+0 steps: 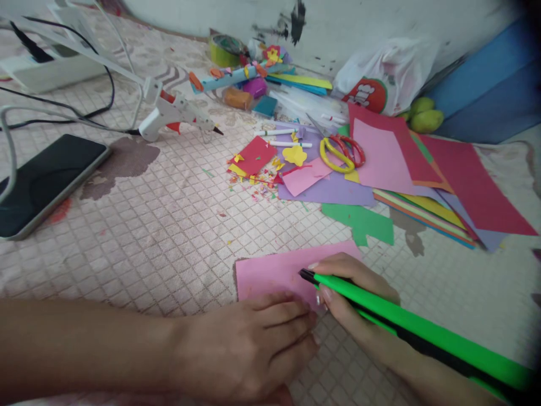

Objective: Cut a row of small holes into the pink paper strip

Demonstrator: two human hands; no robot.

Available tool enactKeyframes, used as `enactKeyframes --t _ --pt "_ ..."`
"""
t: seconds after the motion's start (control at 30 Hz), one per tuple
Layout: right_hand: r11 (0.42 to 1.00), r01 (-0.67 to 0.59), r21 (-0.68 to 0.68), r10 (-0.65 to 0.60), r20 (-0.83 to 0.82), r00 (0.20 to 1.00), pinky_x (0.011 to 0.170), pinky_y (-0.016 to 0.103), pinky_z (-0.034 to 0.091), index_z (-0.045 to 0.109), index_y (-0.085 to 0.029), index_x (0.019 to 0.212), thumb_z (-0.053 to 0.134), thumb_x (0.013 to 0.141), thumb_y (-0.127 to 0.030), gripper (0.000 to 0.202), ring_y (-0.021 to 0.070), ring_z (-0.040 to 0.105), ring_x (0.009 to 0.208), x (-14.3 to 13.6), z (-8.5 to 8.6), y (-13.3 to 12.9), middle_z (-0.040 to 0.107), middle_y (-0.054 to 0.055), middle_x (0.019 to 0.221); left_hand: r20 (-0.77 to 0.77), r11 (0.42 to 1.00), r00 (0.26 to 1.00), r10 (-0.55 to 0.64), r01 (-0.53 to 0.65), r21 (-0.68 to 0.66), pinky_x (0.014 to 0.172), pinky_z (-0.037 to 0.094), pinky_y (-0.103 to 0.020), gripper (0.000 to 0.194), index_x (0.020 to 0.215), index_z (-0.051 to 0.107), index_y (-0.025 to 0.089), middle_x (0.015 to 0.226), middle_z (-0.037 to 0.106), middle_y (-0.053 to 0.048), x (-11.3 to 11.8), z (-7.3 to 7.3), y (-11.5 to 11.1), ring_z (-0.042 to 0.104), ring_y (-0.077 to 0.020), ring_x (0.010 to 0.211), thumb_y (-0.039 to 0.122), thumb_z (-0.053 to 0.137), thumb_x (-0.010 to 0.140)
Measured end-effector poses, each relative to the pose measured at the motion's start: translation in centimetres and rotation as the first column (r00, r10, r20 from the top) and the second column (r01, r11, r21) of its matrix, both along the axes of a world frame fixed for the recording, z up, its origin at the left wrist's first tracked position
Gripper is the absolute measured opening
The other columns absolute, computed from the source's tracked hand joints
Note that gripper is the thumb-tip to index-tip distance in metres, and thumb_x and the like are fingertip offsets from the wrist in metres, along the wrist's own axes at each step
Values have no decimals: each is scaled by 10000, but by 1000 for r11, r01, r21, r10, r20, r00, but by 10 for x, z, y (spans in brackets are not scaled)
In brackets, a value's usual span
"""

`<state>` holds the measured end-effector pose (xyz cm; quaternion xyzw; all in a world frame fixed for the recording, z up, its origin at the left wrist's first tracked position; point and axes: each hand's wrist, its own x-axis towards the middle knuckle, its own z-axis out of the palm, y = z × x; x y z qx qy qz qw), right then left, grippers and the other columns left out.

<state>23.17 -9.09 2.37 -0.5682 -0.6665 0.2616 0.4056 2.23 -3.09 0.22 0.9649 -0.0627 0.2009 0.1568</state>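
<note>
Slim green pen (406,317) over flat, straight-edged pink paper (266,273).

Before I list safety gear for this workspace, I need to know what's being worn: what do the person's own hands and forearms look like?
The left hand and right hand are ungloved. The left forearm is bare, with no sleeve, watch or bracelet in view. The right forearm, partly hidden, shows no sleeve either.

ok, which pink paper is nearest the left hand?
The frontmost pink sheet, its near edge partly covered by the left hand. The small pink piece lies farther back on a purple sheet; the large pink sheet overlaps a red sheet.
</note>
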Motion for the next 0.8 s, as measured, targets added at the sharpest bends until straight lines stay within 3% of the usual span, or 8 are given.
enactKeyframes --t 0.17,0.3,0.57,0.8 --pt "998 25 -53 -26 -26 999 547 183 516 640 -222 961 544 857 -117 177 80 613 614 3 -4 -1 644 -29 749 4 1000 1000 14 -14 -7 1064 453 -371 280 1072 664 85 1242 649 -124 -4 2 9 594 -239 1175 219 429 999" --pt "993 44 -108 -51 -63 997 499 170 501 634 -244 967 539 859 -130 184 70 606 569 5 -7 1 650 -41 753 -32 999 999 -23 25 40 1039 474 -390 389 1126 649 68 1258 637 -141 -7 0 10 577 -257 1207 135 284 1009" --pt "997 74 18 -74 -34 997 551 210 531 644 -222 930 541 824 -73 211 87 615 568 -1 -1 4 647 -28 713 -54 991 996 72 -65 119 1095 423 -380 359 1249 592 72 1332 592 -131 -5 -2 3 530 -254 1269 283 431 1008" --pt "992 -1 127 -8 71 997 688 275 564 639 -214 955 549 820 -67 219 151 666 779 -2 -5 6 695 24 837 -38 995 997 65 -62 77 1100 412 -396 373 1248 587 60 1358 562 -162 -4 -6 2 508 -267 1296 306 459 999"
